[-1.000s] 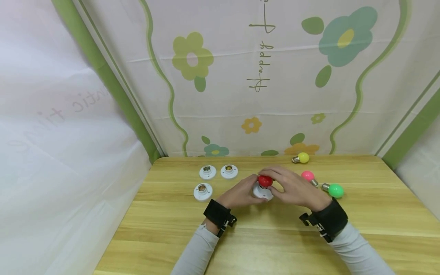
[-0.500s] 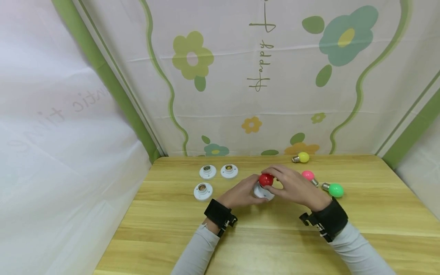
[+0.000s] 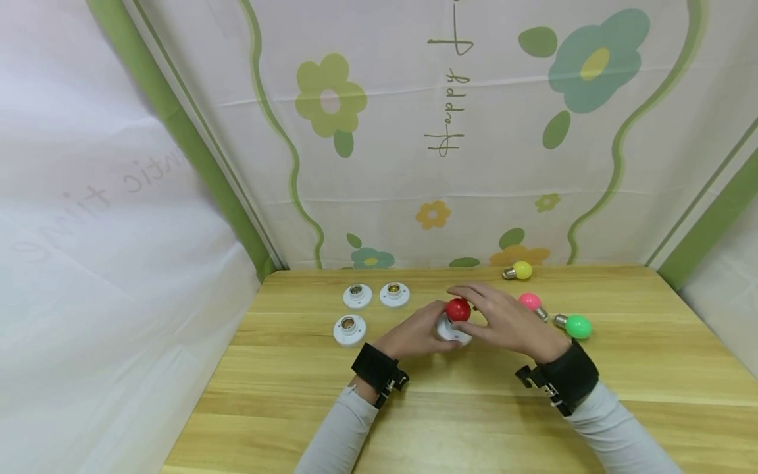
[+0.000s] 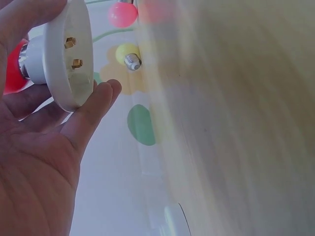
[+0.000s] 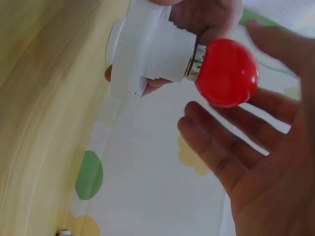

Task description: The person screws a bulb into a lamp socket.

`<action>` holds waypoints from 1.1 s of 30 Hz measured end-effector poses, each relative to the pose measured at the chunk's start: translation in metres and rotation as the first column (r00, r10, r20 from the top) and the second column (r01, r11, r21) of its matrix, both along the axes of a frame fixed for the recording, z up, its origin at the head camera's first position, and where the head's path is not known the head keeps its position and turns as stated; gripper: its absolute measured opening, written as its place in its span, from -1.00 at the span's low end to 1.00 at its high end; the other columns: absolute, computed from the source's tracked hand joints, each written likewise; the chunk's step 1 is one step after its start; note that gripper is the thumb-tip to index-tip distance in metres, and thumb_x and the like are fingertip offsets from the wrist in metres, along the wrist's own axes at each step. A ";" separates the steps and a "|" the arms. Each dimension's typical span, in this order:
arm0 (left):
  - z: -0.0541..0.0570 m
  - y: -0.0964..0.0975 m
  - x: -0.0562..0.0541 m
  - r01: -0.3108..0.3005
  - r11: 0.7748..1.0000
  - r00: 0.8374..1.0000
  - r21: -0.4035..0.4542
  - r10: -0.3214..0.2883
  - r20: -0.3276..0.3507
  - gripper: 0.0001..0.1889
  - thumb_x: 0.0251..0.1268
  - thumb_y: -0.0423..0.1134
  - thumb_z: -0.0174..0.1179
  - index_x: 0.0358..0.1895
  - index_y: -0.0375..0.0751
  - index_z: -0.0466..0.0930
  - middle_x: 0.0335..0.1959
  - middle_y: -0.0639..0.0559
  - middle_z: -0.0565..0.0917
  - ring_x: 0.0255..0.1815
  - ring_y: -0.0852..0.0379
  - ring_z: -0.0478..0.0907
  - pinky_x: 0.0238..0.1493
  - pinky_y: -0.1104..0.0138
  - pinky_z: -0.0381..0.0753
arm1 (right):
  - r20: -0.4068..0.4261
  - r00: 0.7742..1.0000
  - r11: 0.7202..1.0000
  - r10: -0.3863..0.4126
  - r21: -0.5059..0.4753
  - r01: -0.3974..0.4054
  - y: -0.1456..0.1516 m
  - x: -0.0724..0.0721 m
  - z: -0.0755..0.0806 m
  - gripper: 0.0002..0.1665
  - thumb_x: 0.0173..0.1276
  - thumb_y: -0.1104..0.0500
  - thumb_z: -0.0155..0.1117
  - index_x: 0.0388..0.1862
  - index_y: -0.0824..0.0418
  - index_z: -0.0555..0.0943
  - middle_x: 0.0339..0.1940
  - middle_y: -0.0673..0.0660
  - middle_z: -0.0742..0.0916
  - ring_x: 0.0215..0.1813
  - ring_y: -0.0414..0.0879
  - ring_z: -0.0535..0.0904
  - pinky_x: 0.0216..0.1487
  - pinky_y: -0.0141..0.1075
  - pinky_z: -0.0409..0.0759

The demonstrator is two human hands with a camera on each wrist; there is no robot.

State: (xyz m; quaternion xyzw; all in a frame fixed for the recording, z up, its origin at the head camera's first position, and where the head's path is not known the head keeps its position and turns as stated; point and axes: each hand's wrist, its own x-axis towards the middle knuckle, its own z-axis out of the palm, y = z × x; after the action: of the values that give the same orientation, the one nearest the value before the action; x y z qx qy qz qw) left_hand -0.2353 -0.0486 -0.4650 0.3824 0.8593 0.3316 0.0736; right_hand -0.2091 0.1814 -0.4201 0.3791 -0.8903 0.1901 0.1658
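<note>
A red light bulb (image 5: 227, 73) stands in a round white lamp socket (image 5: 167, 51), with part of its metal base showing between them. My left hand (image 3: 411, 332) grips the socket by its rim. Seen in the left wrist view, the socket's underside (image 4: 78, 86) is off the table and shows two brass terminals. Around the red bulb, my right hand (image 3: 503, 322) has its fingers spread; in the right wrist view the thumb (image 5: 278, 44) stands apart from the bulb. Whether any of the fingers behind the bulb touch it is hard to tell.
On the wooden table (image 3: 450, 421), three white sockets lie to the left: a back-left one (image 3: 358, 297), a back-right one (image 3: 394, 295) and a front one (image 3: 350, 330). Yellow (image 3: 521, 270), pink (image 3: 530, 302) and green (image 3: 578, 326) bulbs lie to the right. A printed curtain (image 3: 379, 171) hangs behind.
My right hand's fingers have loosened and spread around the red bulb. The bulb and socket have shifted very slightly. My left hand keeps its grip on the socket.
</note>
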 end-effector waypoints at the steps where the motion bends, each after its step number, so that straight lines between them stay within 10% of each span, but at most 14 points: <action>1: 0.000 0.000 0.000 0.001 1.000 1.000 0.003 -0.001 0.002 -0.29 0.34 -0.10 0.49 0.48 -0.09 0.38 0.32 0.06 0.60 0.24 0.27 0.56 0.29 0.47 0.58 | 0.011 1.000 1.000 0.013 -0.003 -0.013 0.000 0.000 0.000 -0.29 0.37 -0.01 0.53 0.43 0.16 0.56 0.38 0.16 0.67 0.32 0.10 0.68 0.15 -0.03 0.78; 9: 0.000 0.000 -0.002 0.028 0.999 0.999 0.026 -0.028 -0.021 -0.23 0.34 -0.12 0.49 0.54 -0.04 0.30 0.34 0.08 0.58 0.25 0.30 0.55 0.34 0.46 0.57 | 0.031 0.997 0.998 0.070 -0.004 -0.070 0.002 0.000 0.000 -0.38 0.32 0.24 0.43 0.38 0.14 0.60 0.36 0.10 0.69 0.35 0.06 0.66 0.27 0.01 0.72; 26: -0.002 -0.001 0.000 0.017 1.000 1.000 0.013 -0.017 -0.004 -0.27 0.36 -0.06 0.47 0.51 -0.06 0.35 0.31 0.06 0.59 0.23 0.28 0.56 0.24 0.49 0.60 | -0.006 1.000 1.000 0.002 -0.027 -0.003 0.001 0.000 0.000 -0.46 0.28 0.04 0.62 0.19 0.12 0.66 0.09 0.05 0.78 -0.02 -0.17 0.75 -0.09 -0.27 0.81; 33: -0.003 -0.001 -0.002 0.022 1.000 1.000 0.019 -0.022 -0.011 -0.28 0.37 -0.06 0.46 0.50 -0.09 0.35 0.32 0.05 0.59 0.23 0.28 0.56 0.25 0.49 0.60 | 0.025 1.000 1.000 -0.002 -0.008 0.002 0.002 0.001 0.002 -0.32 0.36 -0.03 0.55 0.38 0.14 0.58 0.29 0.13 0.73 0.17 -0.02 0.75 0.04 -0.14 0.81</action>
State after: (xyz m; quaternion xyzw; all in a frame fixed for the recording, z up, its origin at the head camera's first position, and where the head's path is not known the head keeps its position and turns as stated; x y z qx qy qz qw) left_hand -0.2370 -0.0499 -0.4679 0.3943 0.8522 0.3369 0.0690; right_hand -0.2082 0.1836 -0.4184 0.3752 -0.8919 0.1983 0.1564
